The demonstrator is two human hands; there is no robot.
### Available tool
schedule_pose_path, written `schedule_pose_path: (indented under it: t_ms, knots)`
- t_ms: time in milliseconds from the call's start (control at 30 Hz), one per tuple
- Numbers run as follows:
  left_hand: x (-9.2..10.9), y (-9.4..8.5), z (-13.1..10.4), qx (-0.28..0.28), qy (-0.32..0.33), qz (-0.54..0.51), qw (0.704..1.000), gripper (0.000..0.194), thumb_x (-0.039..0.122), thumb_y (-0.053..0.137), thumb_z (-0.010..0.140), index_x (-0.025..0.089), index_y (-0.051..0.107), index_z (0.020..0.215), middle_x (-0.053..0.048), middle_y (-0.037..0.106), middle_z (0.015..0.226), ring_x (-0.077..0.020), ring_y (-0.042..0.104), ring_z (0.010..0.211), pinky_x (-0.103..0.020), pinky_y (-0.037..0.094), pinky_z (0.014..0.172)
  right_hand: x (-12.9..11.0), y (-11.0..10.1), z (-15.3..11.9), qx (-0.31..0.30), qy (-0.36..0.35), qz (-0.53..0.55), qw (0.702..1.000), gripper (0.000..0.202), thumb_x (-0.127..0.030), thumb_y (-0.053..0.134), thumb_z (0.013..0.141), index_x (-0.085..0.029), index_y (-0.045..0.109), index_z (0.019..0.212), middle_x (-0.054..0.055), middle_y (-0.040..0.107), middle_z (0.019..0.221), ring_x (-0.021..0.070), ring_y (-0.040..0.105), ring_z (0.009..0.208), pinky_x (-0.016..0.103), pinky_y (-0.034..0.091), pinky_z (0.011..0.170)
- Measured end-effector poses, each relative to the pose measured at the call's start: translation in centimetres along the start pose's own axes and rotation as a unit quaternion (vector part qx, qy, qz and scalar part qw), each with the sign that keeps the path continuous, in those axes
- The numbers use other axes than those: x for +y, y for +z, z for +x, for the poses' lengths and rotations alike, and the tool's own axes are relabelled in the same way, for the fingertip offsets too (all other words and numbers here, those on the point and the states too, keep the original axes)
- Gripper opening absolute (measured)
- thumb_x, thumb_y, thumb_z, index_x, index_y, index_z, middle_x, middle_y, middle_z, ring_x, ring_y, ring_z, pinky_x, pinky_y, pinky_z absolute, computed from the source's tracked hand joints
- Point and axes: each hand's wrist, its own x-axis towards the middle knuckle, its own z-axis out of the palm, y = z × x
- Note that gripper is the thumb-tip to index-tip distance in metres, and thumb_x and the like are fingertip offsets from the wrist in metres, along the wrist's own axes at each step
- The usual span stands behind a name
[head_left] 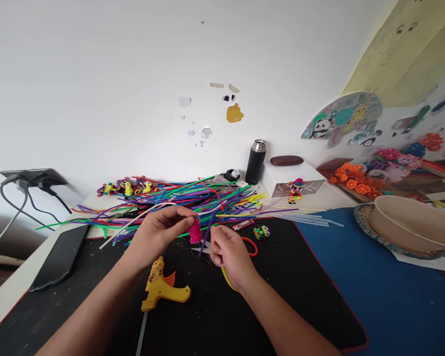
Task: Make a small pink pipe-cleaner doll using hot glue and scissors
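Observation:
My left hand [159, 230] pinches a magenta coil of fuzzy pipe cleaner [196, 231] between thumb and fingers, above the black mat. Just right of it, my right hand [228, 254] is closed, its fingertips curled in; what they hold, if anything, is hidden. Under and behind that hand lies a pair of scissors [250, 246], partly covered, with a red loop, a yellow loop and blades pointing left. A purple pipe cleaner [206, 233] slants between the two hands. Nearer to me, a yellow glue gun [159, 289] lies on the mat below my left hand.
Behind my hands spreads a heap of many-coloured pipe cleaners [178, 198]. A black thermos [255, 162] and white box [292, 179] stand by the wall. A phone [61, 257] lies left; a bowl [411, 222] sits right. A small green figure [261, 232] is beyond the scissors.

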Motion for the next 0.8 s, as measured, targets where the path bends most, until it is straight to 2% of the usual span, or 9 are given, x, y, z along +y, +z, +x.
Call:
schedule_pose_path:
  t_ms: [133,233,467,800]
  knots:
    - [-0.13,0.02,-0.03,-0.009,0.001,0.006,1.000,0.029,0.048,0.085,0.083,0.022,0.081,0.092,-0.006,0.079,0.089,-0.0229,0.070,0.083,-0.034,0.056,0.079,0.32,0.06,-0.19,-0.039,0.025,-0.024,0.999,0.036,-0.047,0.084,0.078,-0.021,0.062,0.088,-0.009,0.052,0.059,0.0073,0.044,0.042,0.021,0.019,0.039]
    - [-0.23,-0.04,-0.03,-0.013,0.007,0.030,0.999,0.028,0.048,0.081,0.086,0.022,0.080,0.093,-0.007,0.080,0.092,-0.0243,0.071,0.086,-0.035,0.056,0.082,0.44,0.07,-0.22,-0.040,0.024,-0.032,0.998,0.037,-0.047,0.084,0.079,-0.020,0.066,0.097,-0.008,0.055,0.061,0.0080,0.046,0.044,0.020,0.021,0.039]
    - [-0.34,-0.03,-0.08,-0.007,0.034,0.120,0.992,0.024,0.047,0.075,0.090,0.023,0.078,0.094,-0.005,0.080,0.093,-0.0248,0.072,0.086,-0.035,0.054,0.082,0.41,-0.11,0.10,-0.012,0.001,-0.014,1.000,0.040,-0.054,0.081,0.081,-0.020,0.062,0.089,-0.008,0.055,0.061,0.0063,0.042,0.041,0.020,0.021,0.038]
    - [-0.24,0.41,0.04,-0.019,0.048,0.151,0.987,0.023,0.045,0.072,0.091,0.023,0.078,0.095,-0.004,0.080,0.089,-0.0239,0.072,0.083,-0.034,0.055,0.078,0.49,-0.14,0.01,-0.013,-0.004,-0.022,1.000,0.043,-0.057,0.083,0.080,-0.021,0.062,0.091,-0.008,0.053,0.057,0.0074,0.042,0.041,0.019,0.022,0.038]
